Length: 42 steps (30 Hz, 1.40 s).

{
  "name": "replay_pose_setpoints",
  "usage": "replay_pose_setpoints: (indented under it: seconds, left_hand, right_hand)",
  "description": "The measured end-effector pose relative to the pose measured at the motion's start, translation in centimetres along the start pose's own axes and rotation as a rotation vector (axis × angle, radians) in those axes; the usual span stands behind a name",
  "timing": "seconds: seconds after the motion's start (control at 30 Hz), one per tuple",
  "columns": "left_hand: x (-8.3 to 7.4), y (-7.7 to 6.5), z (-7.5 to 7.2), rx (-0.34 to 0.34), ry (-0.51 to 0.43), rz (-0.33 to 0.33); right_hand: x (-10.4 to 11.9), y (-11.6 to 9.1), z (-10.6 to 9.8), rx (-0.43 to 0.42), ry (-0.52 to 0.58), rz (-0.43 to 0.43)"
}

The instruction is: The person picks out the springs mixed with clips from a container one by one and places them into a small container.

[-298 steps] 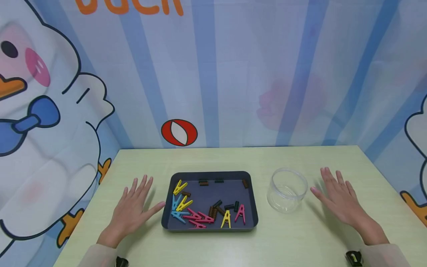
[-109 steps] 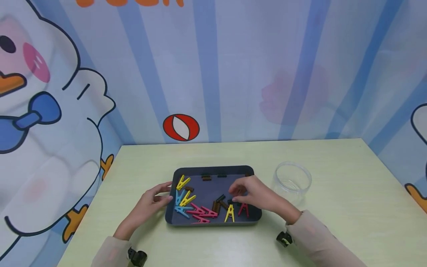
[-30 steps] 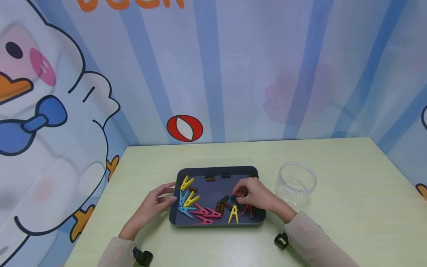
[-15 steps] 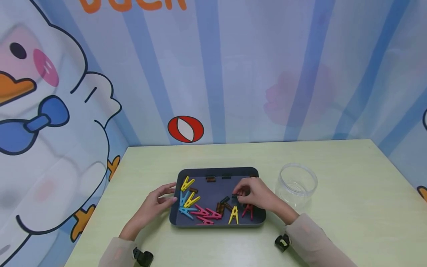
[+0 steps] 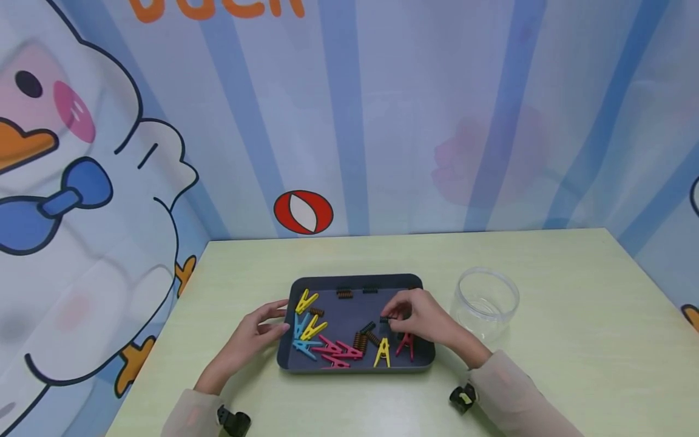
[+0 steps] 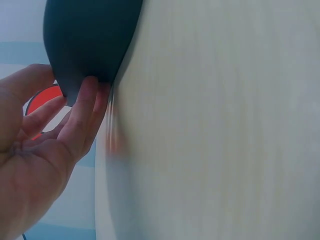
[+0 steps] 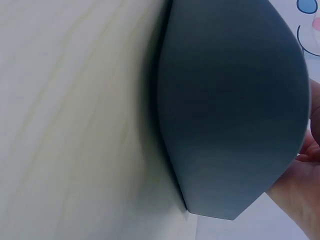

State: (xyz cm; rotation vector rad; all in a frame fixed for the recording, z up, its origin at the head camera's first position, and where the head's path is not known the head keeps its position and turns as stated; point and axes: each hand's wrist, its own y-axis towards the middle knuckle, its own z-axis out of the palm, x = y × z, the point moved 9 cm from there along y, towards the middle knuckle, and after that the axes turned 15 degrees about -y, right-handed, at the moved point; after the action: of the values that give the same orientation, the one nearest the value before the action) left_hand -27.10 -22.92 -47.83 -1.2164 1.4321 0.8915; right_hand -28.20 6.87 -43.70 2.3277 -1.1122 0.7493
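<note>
A dark grey tray [image 5: 349, 369] holds clothespins and small coil springs. My left hand [image 5: 255, 328] grips the tray's left edge; in the left wrist view, fingers [image 6: 80, 117] lie against its outer wall. Over the tray's right part, my right hand [image 5: 417, 315] pinches a black spring [image 5: 384, 320] between thumb and fingertips. Just below that hand are a pink clothespin [image 5: 405, 345], partly covered, and a yellow clothespin [image 5: 383, 352]. Another black spring [image 5: 368, 327] and several brown springs [image 5: 360, 341] lie to the left. In the right wrist view the tray wall hides the fingertips.
A clear round container [image 5: 485, 303], without a lid, stands right of the tray on the pale wooden table [image 5: 568, 328]. Yellow, blue and pink clothespins [image 5: 330, 346] crowd the tray's left side. More springs [image 5: 344, 293] lie along its back wall. A printed curtain [image 5: 398, 121] hangs behind.
Both hands have come from the table at either side to the tray. The right hand has taken hold of a black spring. Over the last second there is almost no movement.
</note>
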Motion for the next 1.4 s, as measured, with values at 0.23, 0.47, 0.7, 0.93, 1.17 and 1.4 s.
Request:
replay_pose_setpoints:
  seconds: [0.23, 0.47, 0.7, 0.93, 1.17, 1.4]
  left_hand:
    - [0.0, 0.0, 0.1, 0.006, -0.007, -0.001]
    - [0.0, 0.1, 0.1, 0.009, -0.003, 0.006]
    - [0.2, 0.2, 0.1, 0.008, 0.004, -0.001]
    - [0.2, 0.2, 0.1, 0.009, -0.002, -0.009]
    - [0.0, 0.1, 0.1, 0.016, -0.009, 0.01]
    - [0.2, 0.1, 0.0, 0.023, -0.015, 0.018]
  right_hand:
    - [0.4, -0.3, -0.3, -0.016, 0.035, -0.015]
    - [0.9, -0.6, -0.9, -0.044, 0.084, -0.02]
    - [1.0, -0.8, -1.5, -0.064, 0.092, -0.003]
    - [1.0, -1.1, -2.2, -0.094, 0.08, 0.014]
    - [1.0, -1.6, -3.0, -0.116, 0.096, 0.008]
    - [1.0, -2.4, -4.1, -0.148, 0.125, 0.008]
